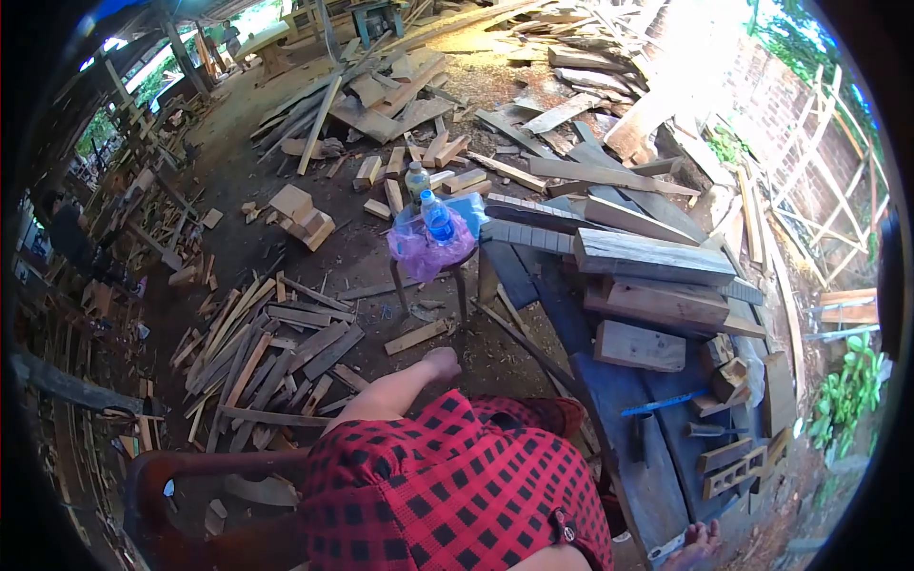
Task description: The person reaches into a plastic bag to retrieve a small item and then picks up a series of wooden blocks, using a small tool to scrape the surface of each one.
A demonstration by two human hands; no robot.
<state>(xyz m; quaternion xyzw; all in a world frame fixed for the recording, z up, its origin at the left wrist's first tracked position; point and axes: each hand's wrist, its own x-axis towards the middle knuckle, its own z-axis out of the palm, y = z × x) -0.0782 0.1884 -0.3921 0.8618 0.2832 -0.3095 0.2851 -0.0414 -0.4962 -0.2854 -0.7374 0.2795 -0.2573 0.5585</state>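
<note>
My left hand (443, 364) is out in front of my red and black checked clothing (457, 476). Its fingers are curled in, and I see nothing in them. At the bottom edge my right hand (703, 544) is partly cut off, its fingers loosely apart. Beside it on the dark bench (609, 409) lies a small silvery metal piece (666, 546). Farther up the bench are a dark cylindrical tool (644, 438), a blue strip (664, 403), a chisel-like tool (716, 430) and a slotted wooden block (735, 472).
Thick wood blocks (657, 257) are stacked on the bench. A stool (462, 295) carries a blue-labelled bottle (438, 221) and a purple plastic bag (424, 255). Wood offcuts (276, 357) cover the ground at left, with more planks (381, 105) behind. A brown chair frame (219, 462) is close by.
</note>
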